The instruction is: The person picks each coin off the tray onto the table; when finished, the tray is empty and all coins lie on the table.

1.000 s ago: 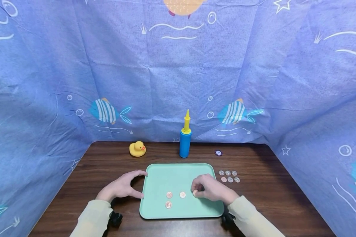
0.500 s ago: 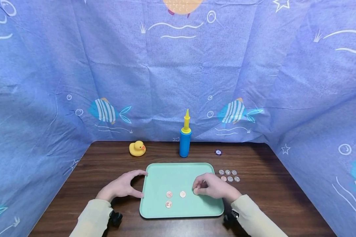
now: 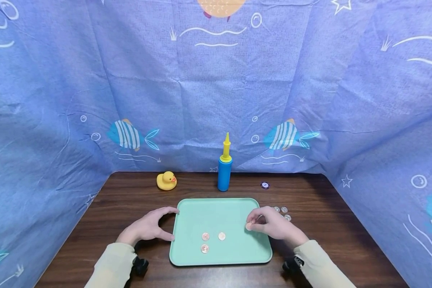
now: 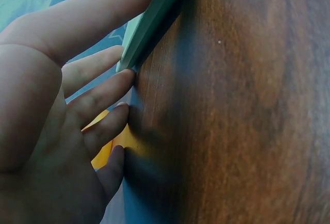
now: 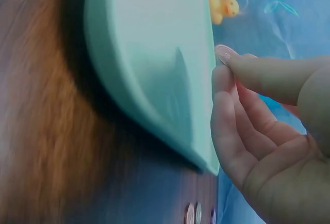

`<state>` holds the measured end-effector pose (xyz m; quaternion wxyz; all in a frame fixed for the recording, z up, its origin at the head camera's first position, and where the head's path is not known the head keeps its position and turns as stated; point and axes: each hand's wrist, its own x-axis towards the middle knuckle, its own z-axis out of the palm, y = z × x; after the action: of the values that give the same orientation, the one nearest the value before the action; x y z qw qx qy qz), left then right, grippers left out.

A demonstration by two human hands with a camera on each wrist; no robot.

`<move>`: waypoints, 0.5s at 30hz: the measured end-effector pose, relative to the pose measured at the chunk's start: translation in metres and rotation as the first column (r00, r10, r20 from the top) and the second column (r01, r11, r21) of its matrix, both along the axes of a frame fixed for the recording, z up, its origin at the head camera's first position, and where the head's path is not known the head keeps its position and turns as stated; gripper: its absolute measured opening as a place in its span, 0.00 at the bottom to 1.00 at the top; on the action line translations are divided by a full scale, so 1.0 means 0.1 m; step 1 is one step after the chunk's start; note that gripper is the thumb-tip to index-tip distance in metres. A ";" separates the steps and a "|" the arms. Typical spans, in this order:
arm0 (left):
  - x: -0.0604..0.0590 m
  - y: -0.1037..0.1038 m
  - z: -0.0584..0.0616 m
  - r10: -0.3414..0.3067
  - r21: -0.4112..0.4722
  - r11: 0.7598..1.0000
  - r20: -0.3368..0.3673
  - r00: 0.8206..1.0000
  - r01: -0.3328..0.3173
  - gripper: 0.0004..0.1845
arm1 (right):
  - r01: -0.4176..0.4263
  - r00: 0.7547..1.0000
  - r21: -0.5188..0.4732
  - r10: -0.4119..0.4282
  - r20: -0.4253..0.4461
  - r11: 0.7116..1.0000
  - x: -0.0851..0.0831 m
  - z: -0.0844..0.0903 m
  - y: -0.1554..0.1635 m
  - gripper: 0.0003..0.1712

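My right hand point(image 3: 270, 224) pinches a copper-coloured coin point(image 5: 225, 53) between thumb and fingertips, above the right part of a mint green tray point(image 3: 216, 214). Three more coins lie flat on the tray: a coin point(image 3: 221, 236) near the middle, another coin point(image 3: 205, 236) to its left and a third coin point(image 3: 205, 248) just in front of that one. At the tray's left edge, my left hand point(image 3: 147, 226) rests with thumb and fingers spread, fingertips right at the rim. In the left wrist view its fingers point(image 4: 103, 95) look extended and hold nothing.
Silvery coins point(image 3: 284, 209) lie on the brown table point(image 3: 320, 232) right of the tray, partly hidden behind my right hand. Behind the tray stand a yellow rubber duck point(image 3: 167, 181), a blue and yellow balloon pump point(image 3: 224, 174) and a small dark poker chip point(image 3: 265, 185).
My right hand has moved right and slightly back across the tray with the coin, and now covers some of the coins beside it. My left hand has stayed in place.
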<state>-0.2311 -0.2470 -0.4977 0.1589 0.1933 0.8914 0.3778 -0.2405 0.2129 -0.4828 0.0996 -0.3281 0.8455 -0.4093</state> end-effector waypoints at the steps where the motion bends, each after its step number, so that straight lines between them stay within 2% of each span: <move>1: 0.00 0.00 0.00 0.001 -0.002 1.000 0.001 1.000 -0.001 0.45 | 0.010 1.000 -0.009 -0.010 -0.001 1.000 0.00 0.00 0.03 0.02; 7: -0.02 -0.01 -0.03 0.007 -0.017 1.000 0.002 1.000 -0.007 0.46 | 0.084 0.996 -0.047 -0.084 -0.001 0.995 0.02 0.01 0.21 0.03; 15: -0.03 -0.01 -0.04 0.005 -0.013 1.000 0.000 1.000 -0.005 0.45 | 0.180 0.983 -0.024 -0.181 -0.037 0.983 0.07 -0.01 0.42 0.03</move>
<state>-0.2340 -0.2475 -0.5016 0.1591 0.1898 0.8944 0.3724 -0.2338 0.2545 -0.4835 0.0419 -0.2590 0.8693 -0.4190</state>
